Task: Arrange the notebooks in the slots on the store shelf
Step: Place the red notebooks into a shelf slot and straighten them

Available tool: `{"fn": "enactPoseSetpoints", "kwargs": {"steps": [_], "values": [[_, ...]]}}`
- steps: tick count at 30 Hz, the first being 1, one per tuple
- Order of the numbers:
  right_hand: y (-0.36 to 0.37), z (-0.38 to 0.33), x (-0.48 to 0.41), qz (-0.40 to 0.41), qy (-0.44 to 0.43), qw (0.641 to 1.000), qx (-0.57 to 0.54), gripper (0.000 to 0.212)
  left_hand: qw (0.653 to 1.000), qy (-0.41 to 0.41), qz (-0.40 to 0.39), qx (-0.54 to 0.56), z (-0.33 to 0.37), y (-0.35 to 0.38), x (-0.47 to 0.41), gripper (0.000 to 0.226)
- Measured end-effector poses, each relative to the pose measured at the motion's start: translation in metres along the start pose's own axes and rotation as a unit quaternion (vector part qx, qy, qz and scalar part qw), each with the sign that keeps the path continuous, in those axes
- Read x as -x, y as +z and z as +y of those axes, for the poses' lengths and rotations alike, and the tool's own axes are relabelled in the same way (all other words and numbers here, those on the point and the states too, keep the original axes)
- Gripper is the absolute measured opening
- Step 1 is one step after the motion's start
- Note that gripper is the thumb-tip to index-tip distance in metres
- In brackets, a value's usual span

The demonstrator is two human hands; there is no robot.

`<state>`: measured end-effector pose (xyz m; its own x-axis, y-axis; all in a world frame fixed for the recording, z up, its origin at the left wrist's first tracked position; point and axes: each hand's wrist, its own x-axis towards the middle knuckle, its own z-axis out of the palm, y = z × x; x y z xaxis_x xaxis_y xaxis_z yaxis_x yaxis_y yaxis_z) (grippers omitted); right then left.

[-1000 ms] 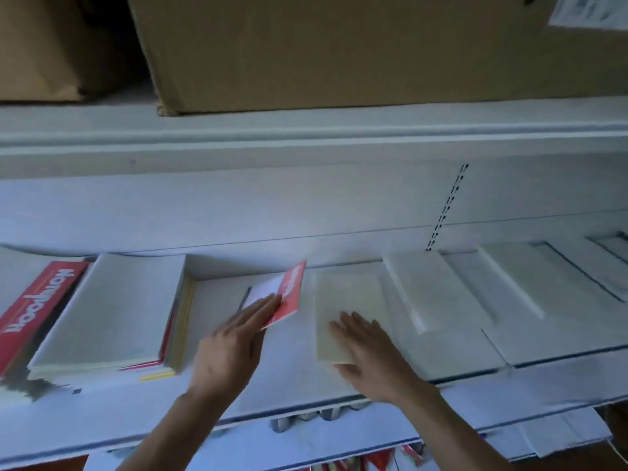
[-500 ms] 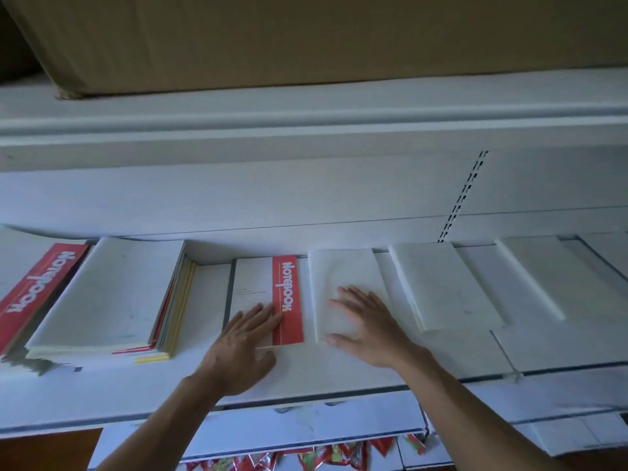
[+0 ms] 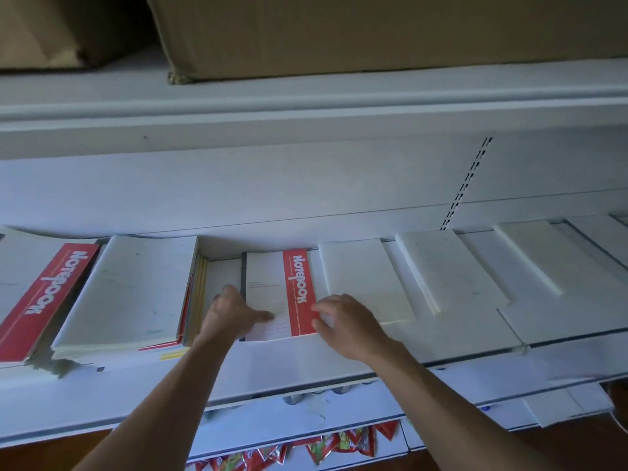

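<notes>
The notebook (image 3: 272,294) lies flat just right of the tall stack (image 3: 132,290). My left hand (image 3: 231,316) pinches its spine edge, thumb on top. My right hand (image 3: 346,322) has bent fingers (image 3: 321,309) at the red edge; I cannot tell if they clamp it. I judge it thin, light, floppy and slick: best held by both long edges.

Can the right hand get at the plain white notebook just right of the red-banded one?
Likely yes: the white notebook lies flat beside the right hand, cover bare, nothing between them.

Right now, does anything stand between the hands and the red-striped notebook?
Nothing visible does. The left hand grips the notebook at its dark spine edge, and the right hand touches its red edge.
</notes>
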<state>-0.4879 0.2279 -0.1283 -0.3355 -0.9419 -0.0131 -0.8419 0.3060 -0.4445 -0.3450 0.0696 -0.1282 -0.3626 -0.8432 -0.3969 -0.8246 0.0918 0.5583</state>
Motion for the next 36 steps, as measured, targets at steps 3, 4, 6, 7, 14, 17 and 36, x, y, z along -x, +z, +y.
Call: {"fn": "enactPoseSetpoints", "kwargs": {"steps": [3,4,6,7,14,17,36], "values": [[0.001,-0.016,-0.001,-0.015,0.047,0.997,-0.059,0.038,0.974,0.010,-0.041,0.221,-0.008,-0.001,0.011,0.039],[-0.001,-0.018,-0.001,-0.006,0.080,0.992,-0.102,0.040,0.953,0.024,-0.037,0.299,-0.008,0.001,0.019,0.035],[-0.005,-0.016,0.002,0.031,0.163,0.964,-0.210,0.047,0.894,0.045,-0.046,0.444,-0.002,0.003,0.037,0.030],[-0.009,-0.013,0.006,0.052,0.198,0.940,-0.272,0.049,0.863,0.057,-0.064,0.498,0.004,0.005,0.045,0.029],[-0.072,0.043,0.072,0.187,0.226,0.836,-0.463,0.016,0.861,0.163,-0.195,0.441,0.087,0.053,0.079,0.034],[-0.095,0.093,0.114,0.259,0.265,0.818,-0.439,0.014,0.862,0.175,-0.259,0.399,0.133,0.098,0.094,0.024],[-0.277,0.544,0.249,0.317,0.334,0.852,-0.250,0.015,0.902,0.137,-0.204,0.355,0.489,0.468,0.178,0.040]]}}
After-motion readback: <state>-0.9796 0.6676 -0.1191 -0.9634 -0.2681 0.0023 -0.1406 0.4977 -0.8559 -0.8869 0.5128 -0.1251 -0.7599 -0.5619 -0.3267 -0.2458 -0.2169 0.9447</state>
